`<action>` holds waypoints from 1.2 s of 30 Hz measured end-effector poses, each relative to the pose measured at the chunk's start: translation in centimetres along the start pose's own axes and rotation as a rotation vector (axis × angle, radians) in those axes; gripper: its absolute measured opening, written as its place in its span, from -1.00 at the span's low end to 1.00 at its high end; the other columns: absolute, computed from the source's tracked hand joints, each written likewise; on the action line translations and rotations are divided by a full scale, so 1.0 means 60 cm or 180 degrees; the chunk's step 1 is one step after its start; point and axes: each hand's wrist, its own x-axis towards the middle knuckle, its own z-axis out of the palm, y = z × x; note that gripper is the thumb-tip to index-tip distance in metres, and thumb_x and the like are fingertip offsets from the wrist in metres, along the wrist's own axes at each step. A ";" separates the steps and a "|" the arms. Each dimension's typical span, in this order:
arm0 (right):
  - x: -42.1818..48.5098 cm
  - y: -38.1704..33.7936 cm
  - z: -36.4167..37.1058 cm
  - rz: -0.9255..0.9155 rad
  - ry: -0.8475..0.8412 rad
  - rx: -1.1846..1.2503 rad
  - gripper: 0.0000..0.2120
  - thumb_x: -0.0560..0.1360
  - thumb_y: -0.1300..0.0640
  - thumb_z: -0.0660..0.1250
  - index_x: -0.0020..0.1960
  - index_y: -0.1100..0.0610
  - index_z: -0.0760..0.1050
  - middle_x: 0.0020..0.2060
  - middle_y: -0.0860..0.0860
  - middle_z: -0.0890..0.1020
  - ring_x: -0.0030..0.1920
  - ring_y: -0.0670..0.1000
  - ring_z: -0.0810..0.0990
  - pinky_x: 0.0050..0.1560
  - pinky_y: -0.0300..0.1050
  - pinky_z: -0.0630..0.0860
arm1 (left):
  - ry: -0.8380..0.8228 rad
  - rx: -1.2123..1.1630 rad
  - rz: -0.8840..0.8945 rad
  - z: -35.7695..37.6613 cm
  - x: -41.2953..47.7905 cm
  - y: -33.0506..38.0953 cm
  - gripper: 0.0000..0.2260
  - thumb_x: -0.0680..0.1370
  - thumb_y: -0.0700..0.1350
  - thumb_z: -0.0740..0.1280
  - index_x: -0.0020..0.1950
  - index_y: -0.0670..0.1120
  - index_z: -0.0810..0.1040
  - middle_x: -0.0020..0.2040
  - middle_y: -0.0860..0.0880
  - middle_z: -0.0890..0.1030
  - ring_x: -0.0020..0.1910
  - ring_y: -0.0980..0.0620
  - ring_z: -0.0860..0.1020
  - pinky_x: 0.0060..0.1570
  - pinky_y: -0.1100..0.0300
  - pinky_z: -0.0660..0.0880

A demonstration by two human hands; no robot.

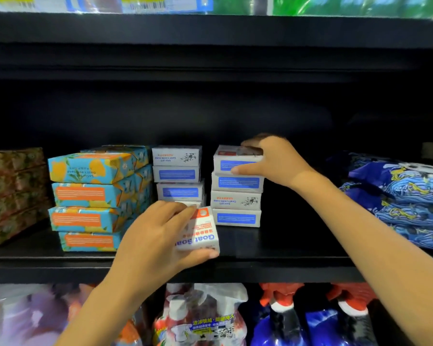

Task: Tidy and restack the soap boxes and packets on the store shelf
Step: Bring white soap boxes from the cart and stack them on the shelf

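Two stacks of white soap boxes with blue label panels, mid-shelf on a black store shelf (285,245).

- Left stack (178,176): at least four boxes high, its foot hidden behind the left hand.
- Right stack (236,201): four boxes high, standing just beside the left stack with a gap between them.
- Top box (235,163) of the right stack: the right hand (273,158) grips it, fingers over the top and thumb on the front face.
- Loose box (203,233): white with an orange corner, "Goat Soap" printed in blue and reading upside down. It is tilted at the shelf's front edge, before the left stack. The left hand (150,236) holds it, fingers over the upper edge and thumb under it.
- Blue-and-orange packets (93,196): four high, left of the boxes, with more behind.
- Brown floral packets (13,191): stacked at far left.
- Dark blue patterned packets (405,196): heaped at far right.
- Lower shelf: a clear refill pouch (205,315) and red-capped blue bottles (280,315).
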 end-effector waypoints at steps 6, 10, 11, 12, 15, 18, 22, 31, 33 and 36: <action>0.002 0.001 0.015 0.0006 -0.0018 0.0086 -0.40 0.35 -0.17 0.43 0.28 0.13 0.48 0.20 0.02 0.56 0.17 -0.02 0.52 0.15 -0.25 0.38 | 0.0043 -0.0191 0.0012 -0.006 -0.003 0.011 -0.32 0.38 0.34 0.20 0.11 -0.23 0.62 -0.03 -0.07 0.63 -0.05 0.06 0.47 -0.13 0.24 0.46; -0.001 -0.007 0.027 0.0027 0.0018 -0.0088 -0.40 0.41 -0.19 0.36 0.32 0.14 0.43 0.23 0.03 0.54 0.21 0.00 0.51 0.19 -0.21 0.39 | -0.0021 -0.0295 -0.0045 -0.011 -0.002 0.018 -0.32 0.37 0.34 0.21 0.12 -0.24 0.61 -0.03 -0.07 0.63 -0.05 0.04 0.51 -0.15 0.21 0.46; -0.002 -0.010 0.028 0.0047 0.0024 -0.0139 -0.40 0.43 -0.19 0.34 0.34 0.14 0.41 0.25 0.03 0.53 0.23 0.00 0.49 0.23 -0.19 0.38 | -0.0036 -0.0340 -0.0047 -0.010 -0.002 0.020 -0.32 0.37 0.34 0.22 0.13 -0.23 0.61 -0.02 -0.06 0.63 -0.04 0.07 0.48 -0.16 0.21 0.46; -0.006 -0.012 0.027 0.0088 0.0091 -0.0169 -0.41 0.44 -0.18 0.33 0.35 0.13 0.40 0.27 0.03 0.51 0.26 0.00 0.46 0.26 -0.17 0.36 | -0.0055 -0.0383 -0.0046 -0.009 -0.002 0.021 -0.32 0.37 0.34 0.22 0.13 -0.23 0.61 -0.02 -0.05 0.63 -0.03 0.10 0.45 -0.16 0.22 0.46; -0.048 -0.012 0.012 0.0116 0.0874 -0.0027 -0.52 0.47 -0.11 0.33 0.29 0.12 0.47 0.20 0.02 0.54 0.23 -0.02 0.45 0.22 -0.26 0.32 | -0.0197 -0.0483 -0.0033 -0.002 0.002 0.027 -0.33 0.37 0.35 0.22 0.15 -0.19 0.61 0.00 -0.02 0.63 -0.01 0.12 0.45 -0.16 0.21 0.47; -0.129 -0.007 0.000 -0.0134 0.1241 0.0308 -0.72 0.45 0.02 0.40 0.11 0.11 0.57 0.02 -0.08 0.59 0.07 -0.14 0.50 0.10 -0.44 0.33 | -0.0354 -0.0560 -0.0015 0.013 0.014 0.035 -0.30 0.35 0.40 0.24 0.20 -0.14 0.59 0.04 0.01 0.63 0.00 0.05 0.55 -0.12 0.23 0.43; -0.227 0.011 0.014 0.0224 0.0171 0.0415 -0.69 0.38 -0.11 0.38 0.04 0.03 0.60 -0.04 -0.20 0.59 0.02 -0.24 0.50 0.07 -0.45 0.34 | -0.0473 -0.0713 -0.0022 0.043 0.042 0.049 -0.28 0.31 0.39 0.30 0.28 -0.09 0.54 0.15 0.01 0.60 0.12 0.02 0.51 -0.01 0.26 0.35; -0.289 0.027 0.036 0.0568 -0.0131 0.0226 -0.58 0.35 -0.22 0.36 0.13 -0.05 0.58 0.07 -0.27 0.54 0.12 -0.28 0.45 0.14 -0.53 0.27 | -0.0673 -0.0842 0.0020 0.085 0.083 0.073 -0.41 0.36 0.31 0.37 0.26 0.00 0.53 0.15 0.07 0.55 0.18 0.07 0.44 0.11 0.20 0.39; -0.289 0.027 0.037 0.0575 -0.0120 0.0234 -0.56 0.34 -0.24 0.36 0.13 -0.05 0.58 0.08 -0.27 0.55 0.12 -0.29 0.45 0.13 -0.54 0.26 | -0.0616 -0.0794 0.0093 0.078 0.080 0.070 -0.47 0.37 0.26 0.40 0.21 -0.03 0.58 0.13 0.06 0.55 0.16 0.06 0.45 0.10 0.20 0.40; -0.288 0.028 0.039 0.0586 -0.0129 0.0218 -0.54 0.33 -0.26 0.34 0.14 -0.07 0.57 0.10 -0.26 0.54 0.15 -0.28 0.44 0.19 -0.47 0.28 | -0.0446 -0.0839 0.0104 0.057 0.067 0.059 -0.63 0.35 0.08 0.51 0.08 -0.07 0.65 0.02 0.01 0.60 0.04 0.01 0.52 -0.03 0.19 0.45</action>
